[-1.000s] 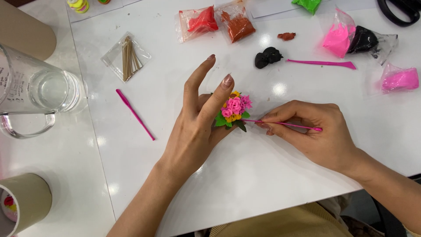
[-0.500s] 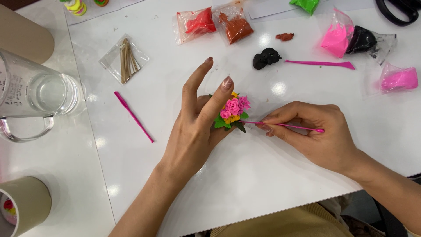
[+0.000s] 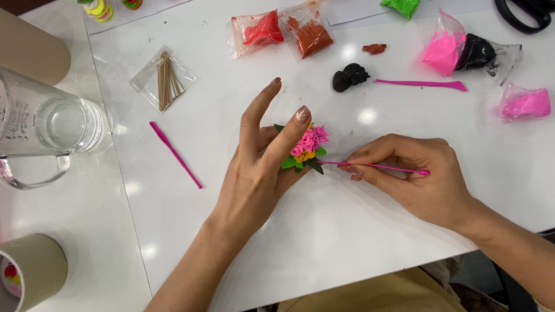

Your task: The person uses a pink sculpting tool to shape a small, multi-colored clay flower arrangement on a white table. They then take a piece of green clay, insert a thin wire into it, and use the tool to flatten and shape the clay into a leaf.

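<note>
At the far left a clear glass mug (image 3: 49, 130) stands on the white table (image 3: 347, 231), with a cardboard tube (image 3: 29, 271) below it near the edge. Further right lie a small clear bag of wooden sticks (image 3: 165, 81) and a loose pink modelling tool (image 3: 175, 154). The left hand (image 3: 260, 167) holds a small clay flower cluster (image 3: 303, 149) (pink and yellow blooms on green leaves) from beneath, index and middle fingers raised and spread. Just beside it, the right hand (image 3: 413, 179) pinches a thin pink tool (image 3: 376, 167), whose tip touches the cluster's lower right edge. Along the back sit bags of red clay (image 3: 260, 32) and brown clay (image 3: 309, 34), a black clay lump (image 3: 350, 77), another pink tool (image 3: 422, 84) and bags of pink clay (image 3: 523, 104).
</note>
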